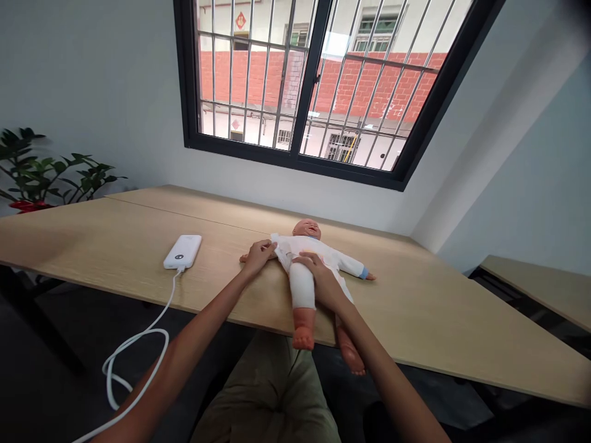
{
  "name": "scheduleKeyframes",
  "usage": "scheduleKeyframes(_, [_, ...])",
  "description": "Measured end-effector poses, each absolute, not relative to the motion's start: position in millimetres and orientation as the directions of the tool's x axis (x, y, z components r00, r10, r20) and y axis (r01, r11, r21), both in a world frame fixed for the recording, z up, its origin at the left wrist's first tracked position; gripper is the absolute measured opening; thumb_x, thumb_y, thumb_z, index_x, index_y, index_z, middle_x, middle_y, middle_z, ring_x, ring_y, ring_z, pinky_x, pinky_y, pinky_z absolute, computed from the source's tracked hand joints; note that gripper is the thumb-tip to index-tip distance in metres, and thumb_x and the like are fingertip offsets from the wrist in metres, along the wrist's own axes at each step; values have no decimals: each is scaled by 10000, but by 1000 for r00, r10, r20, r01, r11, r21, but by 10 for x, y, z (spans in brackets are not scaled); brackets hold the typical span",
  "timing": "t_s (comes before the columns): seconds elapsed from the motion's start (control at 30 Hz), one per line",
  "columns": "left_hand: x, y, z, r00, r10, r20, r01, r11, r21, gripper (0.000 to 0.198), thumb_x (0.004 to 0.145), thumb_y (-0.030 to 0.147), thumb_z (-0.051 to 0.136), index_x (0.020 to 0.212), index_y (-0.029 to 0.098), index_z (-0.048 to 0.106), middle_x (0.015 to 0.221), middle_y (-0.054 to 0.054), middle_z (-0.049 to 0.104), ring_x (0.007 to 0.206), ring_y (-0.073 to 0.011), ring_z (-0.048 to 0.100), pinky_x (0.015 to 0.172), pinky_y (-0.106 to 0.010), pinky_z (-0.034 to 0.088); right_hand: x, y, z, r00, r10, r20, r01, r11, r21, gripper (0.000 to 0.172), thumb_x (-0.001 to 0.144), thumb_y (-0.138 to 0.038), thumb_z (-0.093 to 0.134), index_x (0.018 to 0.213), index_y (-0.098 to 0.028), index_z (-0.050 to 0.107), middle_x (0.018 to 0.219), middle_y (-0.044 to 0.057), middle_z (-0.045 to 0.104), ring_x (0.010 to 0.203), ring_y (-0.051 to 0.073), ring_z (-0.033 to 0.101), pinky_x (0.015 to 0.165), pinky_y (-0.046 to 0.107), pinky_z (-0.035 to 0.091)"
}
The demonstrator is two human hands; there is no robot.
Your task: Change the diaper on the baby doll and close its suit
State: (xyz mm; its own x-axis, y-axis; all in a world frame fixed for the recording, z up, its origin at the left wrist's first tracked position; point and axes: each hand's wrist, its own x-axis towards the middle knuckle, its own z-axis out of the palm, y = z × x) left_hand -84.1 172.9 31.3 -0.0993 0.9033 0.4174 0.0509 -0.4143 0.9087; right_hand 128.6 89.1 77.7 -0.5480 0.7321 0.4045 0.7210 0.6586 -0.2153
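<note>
A baby doll in white clothes with blue cuffs lies on its back on the table, head toward the window. White cloth covers one of its legs down to the shin, and both feet reach over the table's front edge. My left hand pinches white cloth at the doll's side, near its arm on the left. Across the doll's belly and upper leg rests my right hand, its fingers stretched out over the white clothing. Part of the other leg is hidden behind my right forearm.
A white power bank lies on the wooden table to the left, its white cable hanging off the front edge in a loop. A potted plant stands at the far left. Behind the table is a barred window.
</note>
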Motion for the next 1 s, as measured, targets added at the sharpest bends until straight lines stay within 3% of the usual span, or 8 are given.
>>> scheduleKeyframes(0.2, [-777,1760,353,-198,901,385,-65,-404,912,341,685,465,655,575,175,515,505,47,419,481,-88,404,475,-201,333,962,852,685,-634,721,279,749,663,-13,614,823,-44,484,1368,-323,520,1496,103,368,1397,354,296,1119,516,276])
scheduleKeyframes(0.33, [-761,1733,415,-230,910,345,-152,-383,911,324,663,466,670,608,165,563,512,44,441,465,-79,405,452,-197,331,924,937,790,-697,690,195,690,719,-80,806,750,-116,599,1492,-277,329,1529,122,330,1418,352,268,1126,525,280])
scheduleKeyframes(0.43, [-765,1715,452,-279,901,331,-200,-392,898,330,651,472,677,611,165,565,523,37,462,470,-77,413,453,-195,357,911,1089,870,-629,737,247,724,671,-160,698,856,-247,513,1504,-131,279,1526,158,338,1417,289,297,1158,478,258])
scheduleKeyframes(0.53, [-764,1716,458,-342,886,314,-213,-398,892,336,649,465,673,583,170,527,519,43,453,462,-71,404,445,-189,362,781,1231,862,-587,770,251,787,615,-45,510,941,-292,363,1388,-64,457,1471,192,419,1436,309,256,1169,578,128])
scheduleKeyframes(0.63, [-760,1737,430,-390,869,304,-178,-395,901,317,644,455,667,597,165,548,516,48,451,465,-73,408,437,-183,351,568,1316,834,-671,719,182,739,670,78,453,964,-298,312,1121,-63,665,1229,203,634,1323,301,438,1172,587,56])
scheduleKeyframes(0.73, [-767,1762,391,-418,855,308,-146,-397,906,297,644,434,674,604,158,572,513,49,460,472,-77,412,443,-185,349,397,1364,848,-676,729,106,737,665,121,506,971,-341,306,948,-63,728,1068,206,699,1115,290,602,1177,559,82])
scheduleKeyframes(0.83, [-781,1771,370,-408,858,312,-128,-393,911,300,649,441,694,649,150,619,510,48,476,479,-86,422,461,-197,359,342,1364,860,-684,725,81,729,675,117,500,974,-364,318,969,-73,725,1074,192,699,1074,276,623,1177,539,109])
scheduleKeyframes(1.0, [-744,1735,403,-356,815,457,59,-468,882,325,693,477,693,721,153,683,651,-11,617,587,-134,531,570,-246,424,502,1138,890,-671,687,279,731,676,95,399,993,-298,329,1045,-113,680,1100,149,685,1091,259,599,1155,496,201])
